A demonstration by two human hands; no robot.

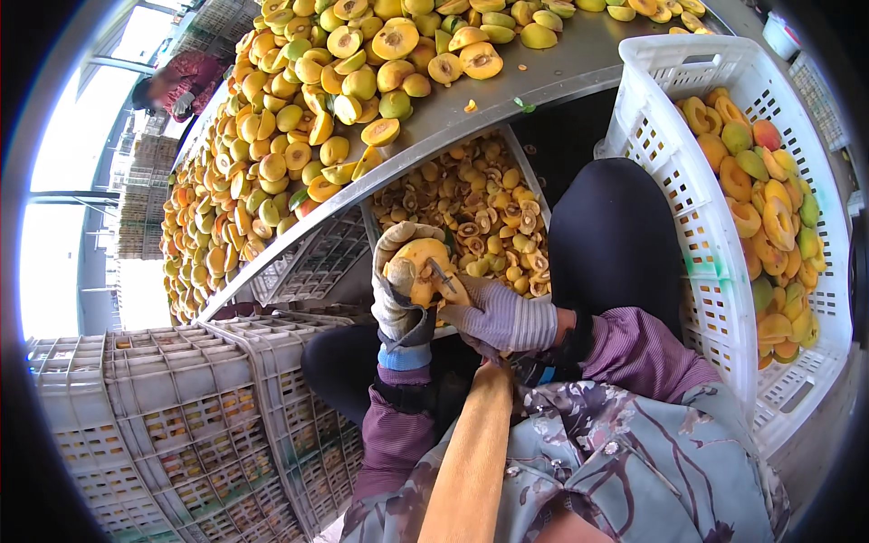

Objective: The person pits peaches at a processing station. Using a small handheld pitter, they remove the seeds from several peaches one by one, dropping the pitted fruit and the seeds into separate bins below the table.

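Observation:
In front of my lap, my left hand (398, 294), in a worn pale glove with a blue cuff, is closed around a yellow peach half (416, 269). My right hand (507, 315), in a grey-and-white striped glove, is closed close beside it. From its fingers a thin dark metal pitting tool (441, 274) reaches against the cut face of the peach. The tool's grip is mostly hidden in the glove. Below and beyond my hands, a bin of peach pits and scraps (484, 208) sits under the table edge.
Cut peaches (308, 136) are heaped on the metal table (543, 77). At my right stands a white crate (674, 217) of pitted halves (769, 217). Stacked grey crates (190, 389) stand at left. A tan strip (471, 452) runs down my front. Another person (186, 86) is far left.

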